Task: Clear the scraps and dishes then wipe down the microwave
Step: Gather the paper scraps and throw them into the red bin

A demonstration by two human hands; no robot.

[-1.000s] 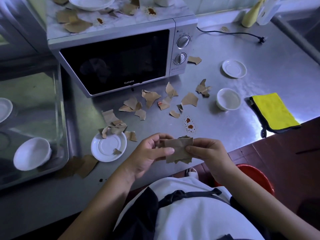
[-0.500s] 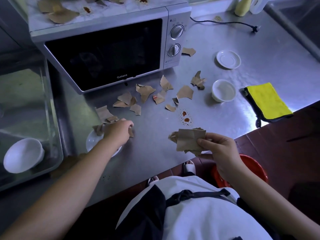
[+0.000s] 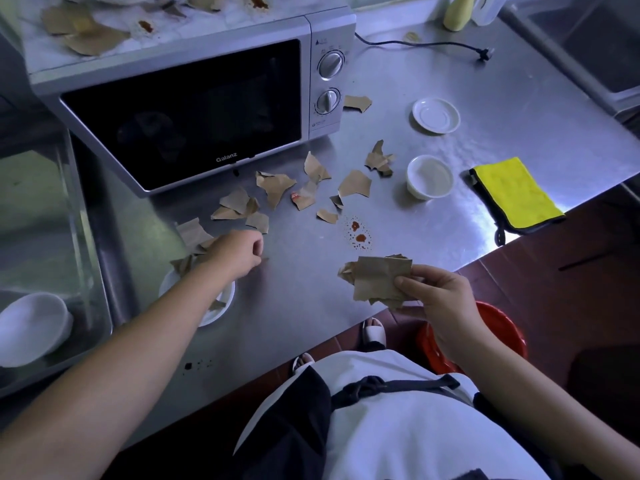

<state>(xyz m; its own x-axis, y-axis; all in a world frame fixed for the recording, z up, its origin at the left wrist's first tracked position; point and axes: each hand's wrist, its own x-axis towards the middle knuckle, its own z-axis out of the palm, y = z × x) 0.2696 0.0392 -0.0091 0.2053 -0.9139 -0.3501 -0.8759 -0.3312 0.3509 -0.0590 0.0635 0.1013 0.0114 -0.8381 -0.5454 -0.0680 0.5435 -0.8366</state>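
The right hand (image 3: 446,306) has its grip closed on a wad (image 3: 377,282) of torn brown paper, thumb on top. It holds the wad above the counter (image 3: 304,306) edge, well out in front of the microwave (image 3: 180,109). The left hand (image 3: 235,251) hovers over the scraps (image 3: 192,233) by a saucer (image 3: 224,310), out from the microwave's left front corner. Its fingers curl down, but I cannot tell whether the grip has a piece.

More scraps lie loose just in front of the microwave door and on its top. The paper looks light, thin and limp, and would likely slip from a loose pinch. Better to gather several pieces flat and pinch mid-sheet, not at a torn edge. Pieces near the sauce spots (image 3: 356,232) may stick or smear. The bowl (image 3: 429,176), right of the microwave, looks fragile and is best taken by the rim.
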